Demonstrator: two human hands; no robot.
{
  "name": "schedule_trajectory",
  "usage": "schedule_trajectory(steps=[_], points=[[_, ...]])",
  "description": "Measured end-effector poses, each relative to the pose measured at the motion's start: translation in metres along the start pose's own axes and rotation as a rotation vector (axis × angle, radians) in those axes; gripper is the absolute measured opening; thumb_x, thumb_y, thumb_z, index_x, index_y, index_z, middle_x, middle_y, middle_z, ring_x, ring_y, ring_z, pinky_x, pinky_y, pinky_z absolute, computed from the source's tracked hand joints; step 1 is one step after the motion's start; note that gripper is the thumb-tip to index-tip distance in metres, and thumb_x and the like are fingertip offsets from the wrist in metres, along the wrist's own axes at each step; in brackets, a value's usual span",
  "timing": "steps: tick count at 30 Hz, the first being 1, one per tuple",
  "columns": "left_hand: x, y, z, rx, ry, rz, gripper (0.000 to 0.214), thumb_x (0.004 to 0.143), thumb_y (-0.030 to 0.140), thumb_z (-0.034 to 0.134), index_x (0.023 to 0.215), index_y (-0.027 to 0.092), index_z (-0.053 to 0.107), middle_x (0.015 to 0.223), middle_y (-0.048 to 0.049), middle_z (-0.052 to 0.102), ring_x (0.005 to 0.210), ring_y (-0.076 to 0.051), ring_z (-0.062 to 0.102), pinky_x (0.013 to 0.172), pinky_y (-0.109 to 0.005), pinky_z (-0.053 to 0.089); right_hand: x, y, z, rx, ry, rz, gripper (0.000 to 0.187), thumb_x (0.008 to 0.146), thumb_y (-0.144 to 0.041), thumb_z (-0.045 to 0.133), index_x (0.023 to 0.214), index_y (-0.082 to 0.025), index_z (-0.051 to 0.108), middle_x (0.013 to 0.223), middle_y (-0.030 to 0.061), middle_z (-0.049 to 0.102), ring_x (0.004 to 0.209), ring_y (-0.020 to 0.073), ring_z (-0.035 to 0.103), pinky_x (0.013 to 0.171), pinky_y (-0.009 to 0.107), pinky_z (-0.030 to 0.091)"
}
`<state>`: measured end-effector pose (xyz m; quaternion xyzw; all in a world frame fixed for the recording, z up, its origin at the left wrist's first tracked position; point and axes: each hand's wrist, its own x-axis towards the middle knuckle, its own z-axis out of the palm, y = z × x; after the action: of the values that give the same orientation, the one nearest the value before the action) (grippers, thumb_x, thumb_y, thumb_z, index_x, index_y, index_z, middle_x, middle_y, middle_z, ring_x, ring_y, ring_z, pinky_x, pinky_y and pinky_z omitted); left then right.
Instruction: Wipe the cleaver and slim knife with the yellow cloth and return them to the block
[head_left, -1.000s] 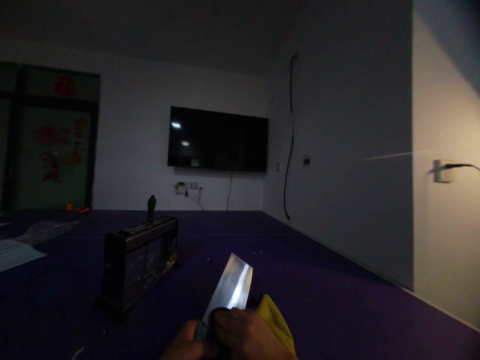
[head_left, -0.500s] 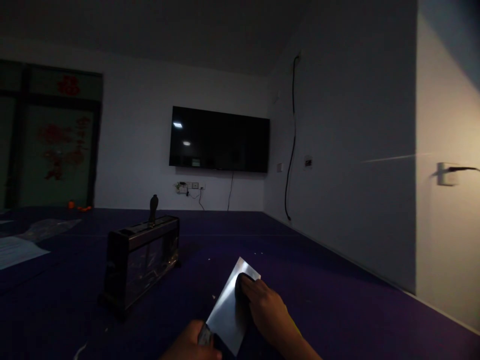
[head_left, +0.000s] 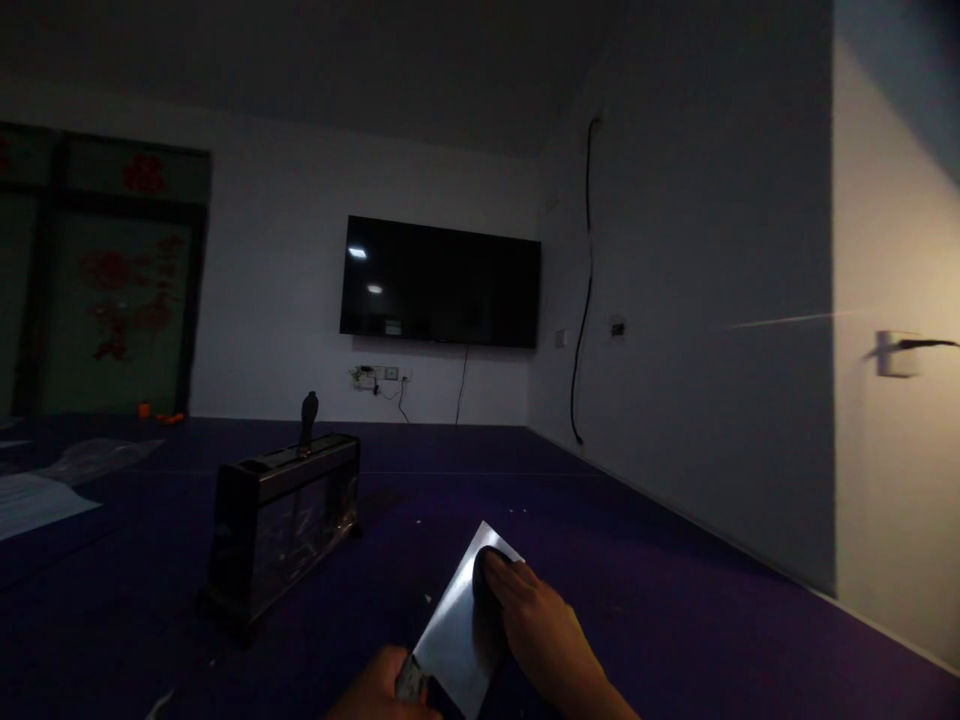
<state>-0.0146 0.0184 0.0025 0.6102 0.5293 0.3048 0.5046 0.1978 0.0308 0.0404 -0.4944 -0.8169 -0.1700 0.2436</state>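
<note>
A cleaver with a broad shiny blade is tilted up at the bottom centre. My left hand is closed round its handle at the lower left end of the blade. Against the blade's face, near its far end, my right hand presses a dark, rounded pad; its exact kind is hard to make out in the dim light. Left of the hands stands a knife block with a dark frame and clear sides, and one dark knife handle sticks up from its top.
Everything is above a dark purple surface. Clear plastic wrap and white paper lie at the left. Small orange items sit far back. A television hangs on the wall; a black cable hangs to its right.
The view has tilted slightly, so the room sits a little lower. The cleaver and my hands have barely moved; the pad stays on the blade.
</note>
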Motion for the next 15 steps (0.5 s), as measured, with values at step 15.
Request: schedule_trajectory(steps=[15], points=[[-0.003,0.002,-0.002,-0.132,0.068,-0.021,0.03,0.053,0.008,0.059,0.081,0.017,0.053,0.081,-0.004,0.064,0.082,-0.02,0.059,0.069,-0.028,0.045,-0.001,-0.039,0.019,-0.043,0.149,-0.607,0.025,0.091,-0.02,0.032,0.096,-0.016,0.056,0.105,0.003,0.062,0.071,0.0131,0.057,0.056,0.022,0.048]])
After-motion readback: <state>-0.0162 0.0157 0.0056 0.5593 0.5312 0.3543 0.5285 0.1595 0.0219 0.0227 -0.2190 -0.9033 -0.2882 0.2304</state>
